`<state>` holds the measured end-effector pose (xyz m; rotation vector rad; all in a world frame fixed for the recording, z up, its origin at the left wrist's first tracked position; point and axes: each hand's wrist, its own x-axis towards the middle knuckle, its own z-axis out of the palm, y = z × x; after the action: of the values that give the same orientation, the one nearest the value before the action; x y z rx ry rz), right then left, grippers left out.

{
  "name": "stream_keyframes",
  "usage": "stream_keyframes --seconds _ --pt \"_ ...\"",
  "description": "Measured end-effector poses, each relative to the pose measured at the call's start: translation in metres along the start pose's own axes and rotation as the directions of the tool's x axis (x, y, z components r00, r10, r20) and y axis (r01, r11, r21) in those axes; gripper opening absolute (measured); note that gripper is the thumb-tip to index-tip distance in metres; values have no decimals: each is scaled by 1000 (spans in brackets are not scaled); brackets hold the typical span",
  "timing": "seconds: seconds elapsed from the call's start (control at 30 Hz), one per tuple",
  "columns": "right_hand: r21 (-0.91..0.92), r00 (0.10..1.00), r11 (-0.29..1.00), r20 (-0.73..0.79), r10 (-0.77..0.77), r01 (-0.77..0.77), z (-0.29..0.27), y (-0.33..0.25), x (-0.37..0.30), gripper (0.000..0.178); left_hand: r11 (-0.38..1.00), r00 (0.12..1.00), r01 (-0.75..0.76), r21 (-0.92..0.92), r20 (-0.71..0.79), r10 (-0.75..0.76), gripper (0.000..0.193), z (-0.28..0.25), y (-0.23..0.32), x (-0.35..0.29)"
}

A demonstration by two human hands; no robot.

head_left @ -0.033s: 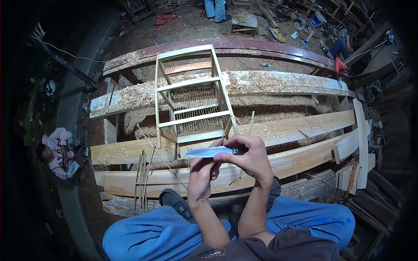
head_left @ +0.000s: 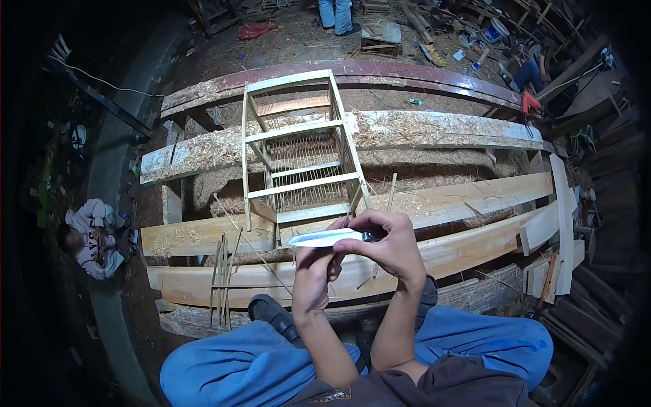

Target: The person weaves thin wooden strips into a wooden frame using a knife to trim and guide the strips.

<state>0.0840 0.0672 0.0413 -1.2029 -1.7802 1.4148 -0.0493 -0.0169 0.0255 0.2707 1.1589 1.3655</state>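
Observation:
My right hand [head_left: 386, 245] is closed round the dark handle of a knife [head_left: 324, 238]. Its bright blade points left and crosses in front of my left hand [head_left: 313, 275]. The left fingers are curled behind and below the blade, partly hidden by it, and what they grip I cannot make out. Just beyond both hands stands a wooden frame [head_left: 302, 183] with crossbars and rows of thin rods, resting on the planks. To the left of my hands lies a loose bunch of thin sticks [head_left: 220, 278].
Long planks [head_left: 475, 254] run crosswise before me, with a shaving-covered board [head_left: 434, 129] and a reddish beam [head_left: 407, 71] farther off. Short boards [head_left: 561, 224] lean at the right end. A seated person [head_left: 95, 237] is at the left; others are at the far side.
The knife blade catches more light and looks turned very slightly. Hands and wooden frame stay in place.

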Motion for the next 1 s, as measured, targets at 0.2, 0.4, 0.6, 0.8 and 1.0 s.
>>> stream_keyframes --seconds 0.2,0.4,0.6,0.8,1.0 --pt "-1 997 999 -65 -53 53 -4 7 -1 34 999 999 14 -42 42 -13 38 -2 -3 0" --pt "-40 953 997 -295 -69 60 -7 22 -2 33 1000 998 -4 9 70 3 38 1 -2 1" --pt "-32 814 998 -579 -57 47 -2 31 4 34 999 996 6 37 87 -9 41 4 0 0" --pt "-46 739 999 -671 -50 25 13 26 7 33 999 998 3 48 69 -6 41 7 -1 4" --pt "-72 622 997 -781 -52 -8 22 32 11 33 997 998 0 81 66 -5 40 4 0 4"
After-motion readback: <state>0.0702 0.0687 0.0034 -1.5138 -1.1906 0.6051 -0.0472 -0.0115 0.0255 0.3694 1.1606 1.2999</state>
